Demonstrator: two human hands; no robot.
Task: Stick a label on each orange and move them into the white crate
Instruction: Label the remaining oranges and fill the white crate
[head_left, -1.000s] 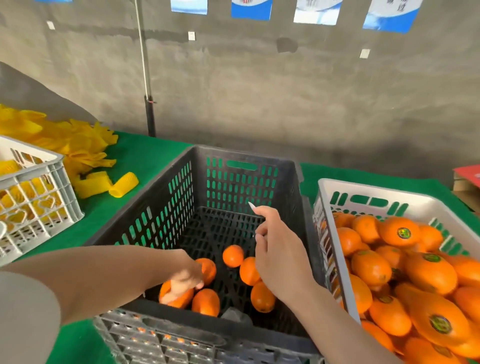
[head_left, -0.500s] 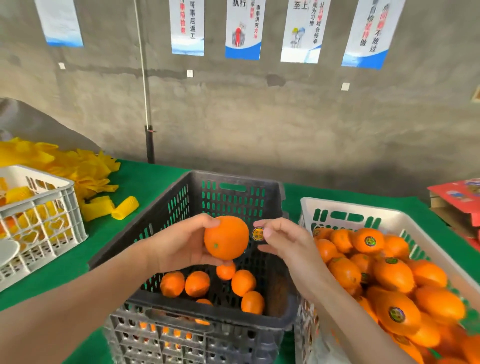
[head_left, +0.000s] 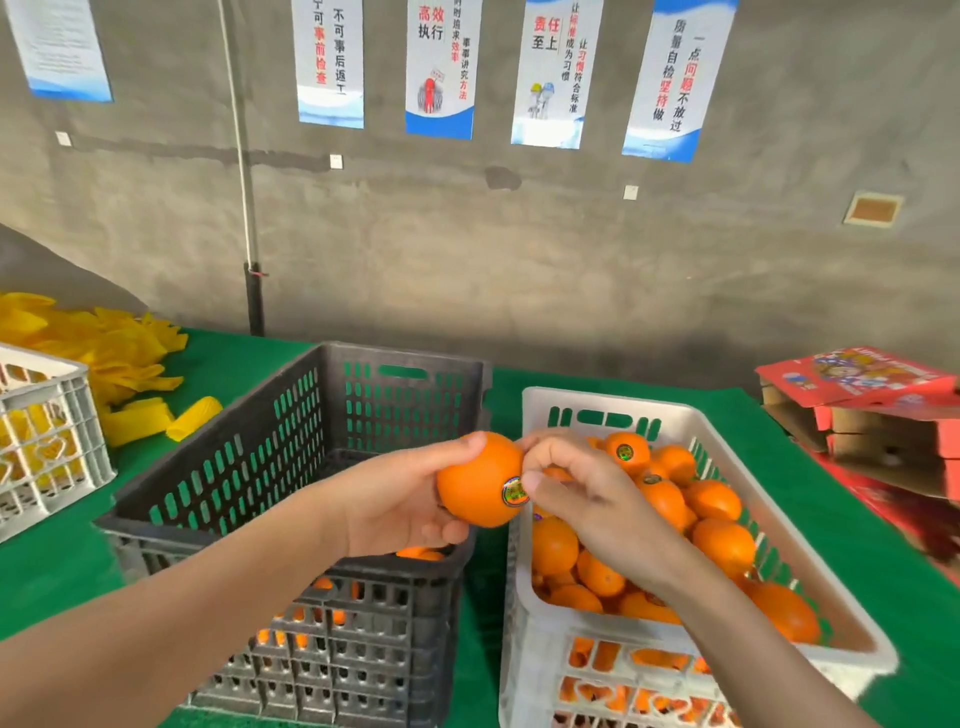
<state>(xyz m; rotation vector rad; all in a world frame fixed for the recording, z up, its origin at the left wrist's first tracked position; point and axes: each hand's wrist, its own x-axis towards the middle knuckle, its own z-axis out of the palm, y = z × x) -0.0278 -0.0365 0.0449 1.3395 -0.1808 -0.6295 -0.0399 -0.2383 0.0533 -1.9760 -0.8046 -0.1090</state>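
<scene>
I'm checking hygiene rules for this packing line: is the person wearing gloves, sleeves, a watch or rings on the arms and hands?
No. The left hand and right hand are bare: no gloves, rings or watch show. The left forearm and right forearm are uncovered to the picture's edge, with no sleeve in view.

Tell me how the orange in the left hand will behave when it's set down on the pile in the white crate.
Round and smooth, the orange will probably roll off the heaped oranges in the white crate into a gap. It fills the left hand, so it is likely fairly heavy. The rind looks firm; a gentle drop shouldn't bruise it.
</scene>
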